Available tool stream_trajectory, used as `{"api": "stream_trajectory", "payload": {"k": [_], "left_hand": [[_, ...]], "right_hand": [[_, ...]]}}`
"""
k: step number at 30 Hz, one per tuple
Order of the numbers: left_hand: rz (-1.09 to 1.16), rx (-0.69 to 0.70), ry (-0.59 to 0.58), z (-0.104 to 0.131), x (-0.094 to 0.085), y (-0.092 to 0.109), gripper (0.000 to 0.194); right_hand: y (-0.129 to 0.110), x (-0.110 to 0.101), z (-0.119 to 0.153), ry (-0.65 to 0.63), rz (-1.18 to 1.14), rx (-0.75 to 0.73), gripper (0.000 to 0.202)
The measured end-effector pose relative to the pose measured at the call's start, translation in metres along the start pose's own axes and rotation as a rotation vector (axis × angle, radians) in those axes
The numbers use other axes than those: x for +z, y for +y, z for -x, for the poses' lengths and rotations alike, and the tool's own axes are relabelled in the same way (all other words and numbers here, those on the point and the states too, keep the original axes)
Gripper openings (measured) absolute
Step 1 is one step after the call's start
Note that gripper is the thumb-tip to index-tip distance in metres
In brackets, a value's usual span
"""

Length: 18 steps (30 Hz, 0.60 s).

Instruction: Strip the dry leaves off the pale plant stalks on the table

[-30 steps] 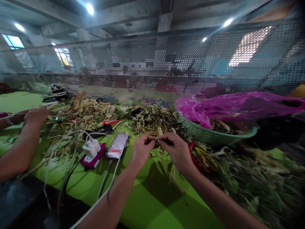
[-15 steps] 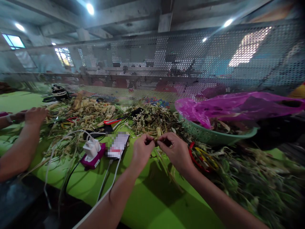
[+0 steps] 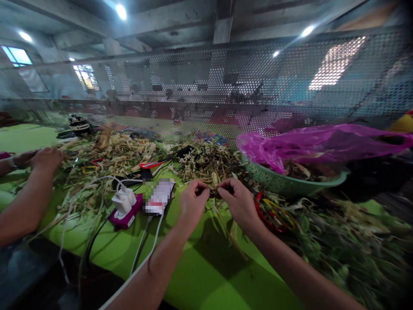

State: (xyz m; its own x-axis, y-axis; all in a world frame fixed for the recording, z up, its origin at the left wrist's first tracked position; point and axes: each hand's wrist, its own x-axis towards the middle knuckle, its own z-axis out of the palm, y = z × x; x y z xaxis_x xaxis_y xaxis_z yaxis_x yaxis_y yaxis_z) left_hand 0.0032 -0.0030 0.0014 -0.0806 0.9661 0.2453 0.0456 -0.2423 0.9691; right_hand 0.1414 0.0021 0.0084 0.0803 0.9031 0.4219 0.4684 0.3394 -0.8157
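My left hand point(image 3: 192, 204) is closed in a thumb-and-finger pinch, its fingertips a short gap from those of my right hand. What the left fingertips hold is too small to make out. My right hand point(image 3: 238, 201) pinches a dried plant stalk point(image 3: 229, 234), whose pale leafy strands hang below it over the green table point(image 3: 206, 267). Just beyond both hands lies a heap of dry plant trimmings point(image 3: 209, 161). Beside my right wrist are pliers with red and yellow handles point(image 3: 269, 215), partly covered by plants.
Left of my hands lie a phone point(image 3: 159, 196) on a cable and a purple power strip point(image 3: 127, 215) with a white charger point(image 3: 123, 200). A red cutter point(image 3: 151, 164) lies behind. Right stand a green basket point(image 3: 290, 183) under a pink bag point(image 3: 316, 144), and green plants point(image 3: 348, 254). A co-worker's arm point(image 3: 29, 198) is left.
My fingertips have moved slightly apart, opening a small gap between the two pinches. The stalk hangs in nearly the same place. The co-worker's hand has shifted slightly.
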Motion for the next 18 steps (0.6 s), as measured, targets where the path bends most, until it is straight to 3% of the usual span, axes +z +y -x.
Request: {"api": "stream_trajectory", "payload": {"k": [5,12,18], "left_hand": [[0.159,-0.075,-0.016,0.003,-0.002,0.008,0.005],[0.073,-0.086,0.009,0.0,-0.006,0.005,0.001],[0.04,-0.04,-0.203,-0.005,-0.011,0.003,0.015]], "right_hand": [[-0.003,-0.002,-0.001,0.043,0.005,-0.12,0.005],[-0.01,-0.007,0.001,0.025,0.092,-0.226,0.008],[-0.014,-0.012,0.003,-0.027,0.239,-0.367,0.009]]}}
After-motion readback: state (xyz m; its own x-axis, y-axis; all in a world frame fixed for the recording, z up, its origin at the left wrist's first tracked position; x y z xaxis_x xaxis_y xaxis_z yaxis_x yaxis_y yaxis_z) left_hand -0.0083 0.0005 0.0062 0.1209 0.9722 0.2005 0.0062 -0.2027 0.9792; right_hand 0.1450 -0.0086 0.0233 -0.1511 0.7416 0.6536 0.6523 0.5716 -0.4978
